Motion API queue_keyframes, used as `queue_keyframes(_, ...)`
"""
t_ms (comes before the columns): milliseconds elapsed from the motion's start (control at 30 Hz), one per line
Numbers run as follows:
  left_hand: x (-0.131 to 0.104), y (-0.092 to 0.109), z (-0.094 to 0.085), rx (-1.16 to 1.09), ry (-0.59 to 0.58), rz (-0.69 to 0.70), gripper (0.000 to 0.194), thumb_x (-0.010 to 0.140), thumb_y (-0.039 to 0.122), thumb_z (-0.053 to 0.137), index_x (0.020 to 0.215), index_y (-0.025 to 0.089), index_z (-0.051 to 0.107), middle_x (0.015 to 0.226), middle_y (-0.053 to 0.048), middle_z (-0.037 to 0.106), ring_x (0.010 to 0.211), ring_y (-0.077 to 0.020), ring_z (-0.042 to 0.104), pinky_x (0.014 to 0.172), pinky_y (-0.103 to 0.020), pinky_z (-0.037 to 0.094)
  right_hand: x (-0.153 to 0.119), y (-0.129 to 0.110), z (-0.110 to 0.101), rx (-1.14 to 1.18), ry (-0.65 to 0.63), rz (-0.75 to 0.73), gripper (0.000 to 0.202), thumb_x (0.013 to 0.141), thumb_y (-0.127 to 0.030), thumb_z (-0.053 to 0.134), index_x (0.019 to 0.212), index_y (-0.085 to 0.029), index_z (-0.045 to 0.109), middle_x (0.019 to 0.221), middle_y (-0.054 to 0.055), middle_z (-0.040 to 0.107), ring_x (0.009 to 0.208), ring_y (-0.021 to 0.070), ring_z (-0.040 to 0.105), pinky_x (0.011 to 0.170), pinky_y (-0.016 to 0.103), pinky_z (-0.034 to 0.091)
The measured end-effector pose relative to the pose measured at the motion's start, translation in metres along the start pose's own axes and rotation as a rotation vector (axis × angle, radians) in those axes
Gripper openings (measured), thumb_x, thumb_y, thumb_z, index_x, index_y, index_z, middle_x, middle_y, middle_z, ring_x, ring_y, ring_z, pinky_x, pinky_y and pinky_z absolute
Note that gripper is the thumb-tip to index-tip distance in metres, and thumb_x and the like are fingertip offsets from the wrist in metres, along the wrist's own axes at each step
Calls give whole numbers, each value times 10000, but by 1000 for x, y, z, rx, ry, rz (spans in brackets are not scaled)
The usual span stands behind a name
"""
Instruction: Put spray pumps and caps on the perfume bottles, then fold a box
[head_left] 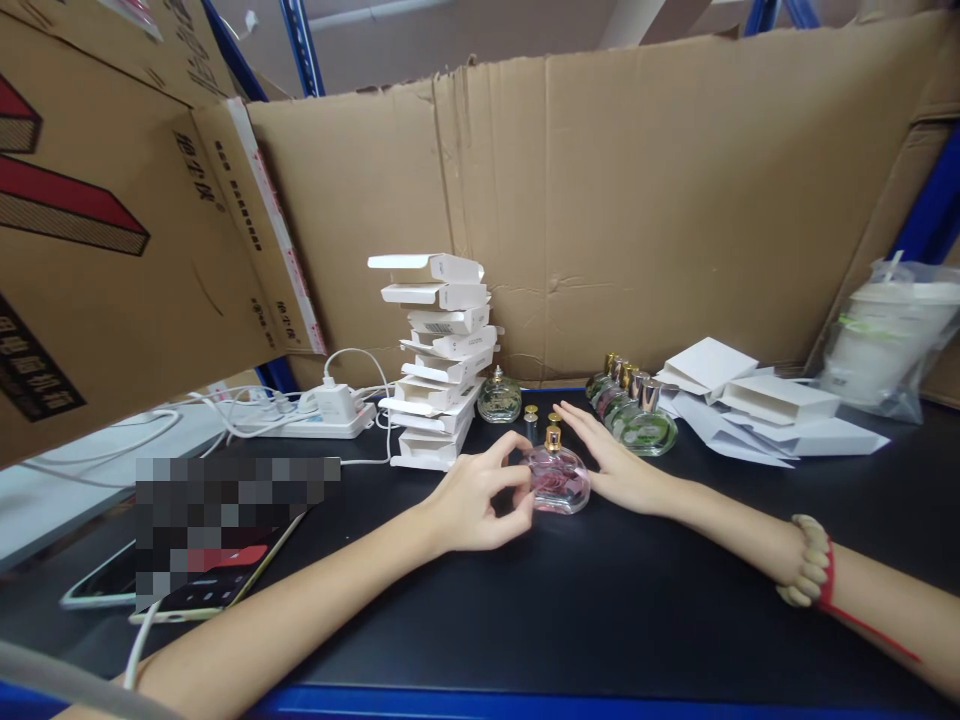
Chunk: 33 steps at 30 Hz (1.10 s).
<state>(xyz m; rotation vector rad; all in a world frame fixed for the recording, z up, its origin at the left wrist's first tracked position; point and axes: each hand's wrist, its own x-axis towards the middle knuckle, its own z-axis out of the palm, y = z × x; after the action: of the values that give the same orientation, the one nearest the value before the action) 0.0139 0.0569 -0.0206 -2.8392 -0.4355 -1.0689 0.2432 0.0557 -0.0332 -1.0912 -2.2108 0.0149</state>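
Observation:
A pink glass perfume bottle (pixel 559 482) with a gold neck stands upright on the black tabletop. At its left side is my left hand (pixel 487 492), fingers curled, the fingertips against the glass. My right hand (pixel 619 462) lies on the other side of the bottle with its fingers stretched out and apart, holding nothing; its palm edge is close to the glass. Just behind the bottle are small gold and silver caps (pixel 531 424), partly hidden by the fingers. A clear bottle (pixel 499 398) without a cap stands further back.
White open boxes (pixel 442 400) are piled in a tall stack at the back left. A row of bottles (pixel 646 425) and flattened white boxes (pixel 780 400) lie right. Phones (pixel 217 590), cables and a power strip (pixel 300 425) are left; a bagged cup (pixel 885 340) stands far right.

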Motion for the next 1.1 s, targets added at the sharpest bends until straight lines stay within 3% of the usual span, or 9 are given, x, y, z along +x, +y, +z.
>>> queue_keyframes(200, 0, -1, 1, 27, 4, 18, 217, 762, 240, 416, 609, 133, 526, 990, -65, 535, 485, -36, 394, 478, -189, 367, 1, 2, 1, -44, -47, -33, 628, 830, -449, 433, 1359, -146, 282, 1406, 178, 268, 1313, 280, 232, 1060, 488, 222)
queue_keyframes(567, 0, -1, 0, 103, 12, 48, 226, 772, 241, 400, 614, 137, 524, 1001, -57, 549, 461, -27, 393, 458, -183, 351, 1, 0, 3, -52, 32, 22, 559, 793, -373, 481, 1287, -163, 328, 1317, 180, 328, 1262, 288, 322, 1025, 500, 300)
queue_keyframes(767, 1, -1, -2, 134, 2, 58, 242, 780, 243, 389, 619, 138, 536, 1008, -59, 552, 475, -33, 420, 462, -186, 356, 4, -11, 2, 21, 121, 92, 381, 783, -298, 473, 1133, -153, 431, 1077, 135, 517, 1000, 232, 547, 875, 459, 457)
queue_keyframes(1100, 1, -1, -2, 135, -13, 53, 241, 779, 250, 393, 623, 138, 540, 1015, -59, 553, 480, -35, 426, 453, -182, 349, 7, -24, 0, 126, 227, 74, 157, 733, -295, 547, 826, -180, 493, 843, 55, 554, 773, 173, 578, 745, 375, 503)
